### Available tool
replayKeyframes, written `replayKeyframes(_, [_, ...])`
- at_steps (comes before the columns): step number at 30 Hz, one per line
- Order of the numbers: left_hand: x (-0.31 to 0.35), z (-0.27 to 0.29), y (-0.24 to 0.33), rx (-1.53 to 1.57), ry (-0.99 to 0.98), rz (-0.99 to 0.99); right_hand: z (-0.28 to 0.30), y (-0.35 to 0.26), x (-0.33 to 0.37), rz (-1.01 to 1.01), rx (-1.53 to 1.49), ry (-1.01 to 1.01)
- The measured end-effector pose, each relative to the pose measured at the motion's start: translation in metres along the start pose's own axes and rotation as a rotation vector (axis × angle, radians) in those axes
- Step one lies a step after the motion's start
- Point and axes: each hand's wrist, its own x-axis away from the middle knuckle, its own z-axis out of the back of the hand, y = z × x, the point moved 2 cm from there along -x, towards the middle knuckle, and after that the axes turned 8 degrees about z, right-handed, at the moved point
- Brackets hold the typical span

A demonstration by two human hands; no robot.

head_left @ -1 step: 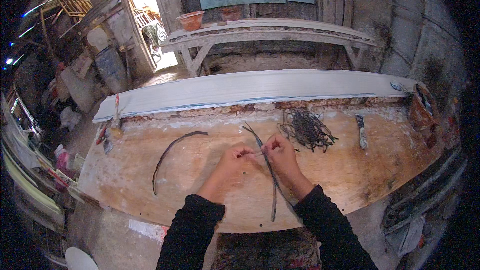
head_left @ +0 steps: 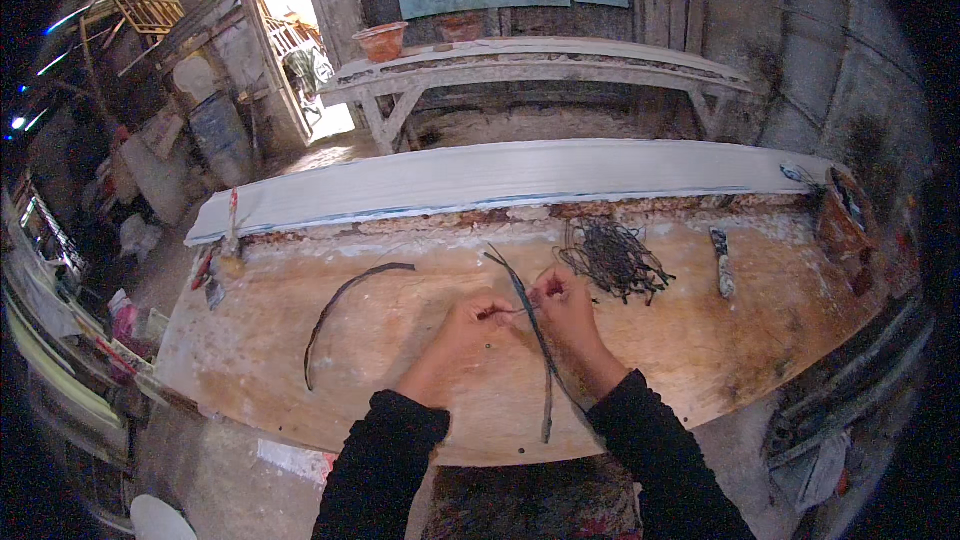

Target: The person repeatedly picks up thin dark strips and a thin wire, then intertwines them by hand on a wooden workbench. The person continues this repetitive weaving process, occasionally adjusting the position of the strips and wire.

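Two long dark strips cross each other on the wooden board in front of me. At the crossing, a thin wire-like strand runs sideways around or across them; I cannot tell which. My left hand pinches the strand left of the strips. On the other side, my right hand is closed in a pinch beside the strips, apparently on the strand's other end, though its fingers partly hide it. A separate curved dark strip lies to the left. Behind my right hand rests a tangled pile of short dark ties.
A long white board spans the worktable's far side. A paint-smeared brush or tool lies at right, near a brown pot. Another brush is at far left. A bench with an orange bowl stands behind.
The fingers of both hands have shifted very slightly around the thin strand at the crossing. Everything else stays where it was.
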Motion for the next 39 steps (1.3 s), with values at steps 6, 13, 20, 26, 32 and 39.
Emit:
replayKeyframes(6, [0.008,-0.018,-0.004,0.081,-0.273,0.026,0.015,0.010,-0.012,0.006,0.075,0.133])
replayKeyframes(13, [0.007,-0.015,-0.001,0.284,-0.291,0.154,0.011,0.014,-0.014,0.145,0.264,0.190])
replayKeyframes(20, [-0.013,0.019,-0.018,0.258,0.325,0.137,0.018,0.015,-0.015,0.062,0.095,0.108])
replayKeyframes(26, [-0.015,0.038,-0.008,0.281,0.645,0.194,-0.019,-0.037,0.017,0.123,-0.071,-0.378])
replayKeyframes(32, [-0.019,0.041,-0.027,0.176,0.601,0.074,-0.028,-0.046,0.020,0.365,-0.104,-0.573])
replayKeyframes(39, [-0.019,0.029,-0.033,0.179,0.360,0.061,-0.011,-0.037,0.009,0.172,-0.132,-0.469])
